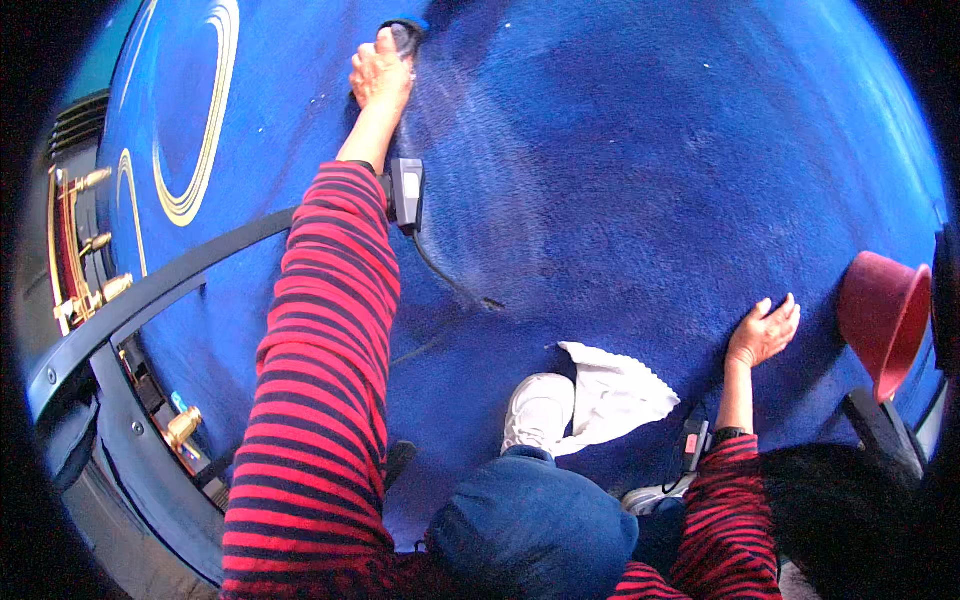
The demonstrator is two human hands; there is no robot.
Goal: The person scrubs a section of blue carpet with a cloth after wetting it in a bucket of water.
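Note:
My left hand (pixel 381 73) reaches far forward and grips a dark, rounded hand tool (pixel 407 37) against the blue carpet (pixel 637 187). Its underside is hidden, so I cannot tell whether it is a brush. My right hand (pixel 766 331) is at the carpet on the right, thumb apart from the fingers, with nothing visible in it. Between that hand and my white shoe (pixel 538 409) lies a crumpled white cloth (pixel 619 390) with a scalloped edge. A maroon plastic bucket or tub (pixel 874 315) is tipped with its mouth facing right, just beyond the right hand.
A black curved armrest (pixel 172 259) of a chair or frame crosses the left side. Behind it is furniture with gold-coloured fittings (pixel 96 178). Cream curved lines (pixel 214 161) pattern the carpet at upper left. A dark leg (pixel 883 431) stands below the bucket.

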